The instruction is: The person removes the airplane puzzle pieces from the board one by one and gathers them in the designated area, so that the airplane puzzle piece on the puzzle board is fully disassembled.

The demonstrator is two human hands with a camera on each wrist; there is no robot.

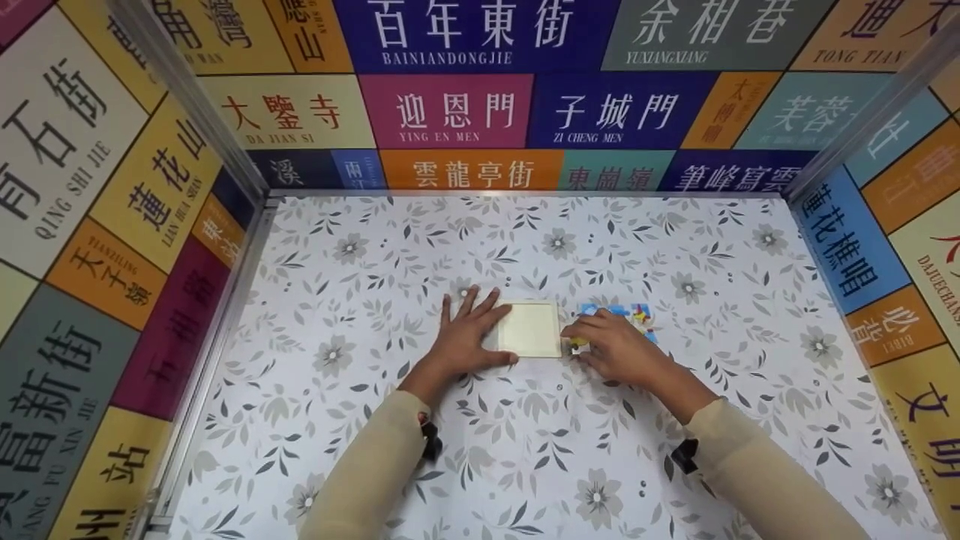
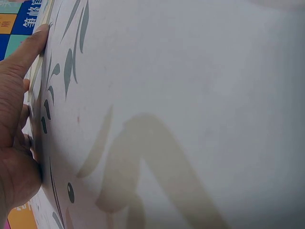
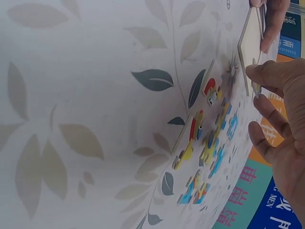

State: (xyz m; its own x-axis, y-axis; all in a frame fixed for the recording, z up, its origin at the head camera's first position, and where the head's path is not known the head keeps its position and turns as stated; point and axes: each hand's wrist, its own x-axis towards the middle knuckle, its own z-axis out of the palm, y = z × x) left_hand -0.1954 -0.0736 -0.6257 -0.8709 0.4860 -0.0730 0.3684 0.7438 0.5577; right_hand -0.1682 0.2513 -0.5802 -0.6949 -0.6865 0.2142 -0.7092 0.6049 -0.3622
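A cream puzzle tray [image 1: 529,331] with a raised rim and a bare inside lies flat on the table. My left hand [image 1: 466,339] rests at its left side with the fingers spread, the thumb by the lower edge and the index finger at the upper left corner. At the tray's right edge, my right hand [image 1: 611,346] pinches a small jigsaw piece [image 3: 256,88] between thumb and fingers. Other colourful jigsaw pieces [image 3: 209,143], in blue, yellow and red, lie on the table beside the right hand, which partly covers them in the head view.
A white tablecloth [image 1: 405,247] with grey leaves and flowers covers the table. Behind it stands a wall panel [image 1: 454,112] of coloured blocks with Chinese lettering, and similar panels rise at the left and right sides.
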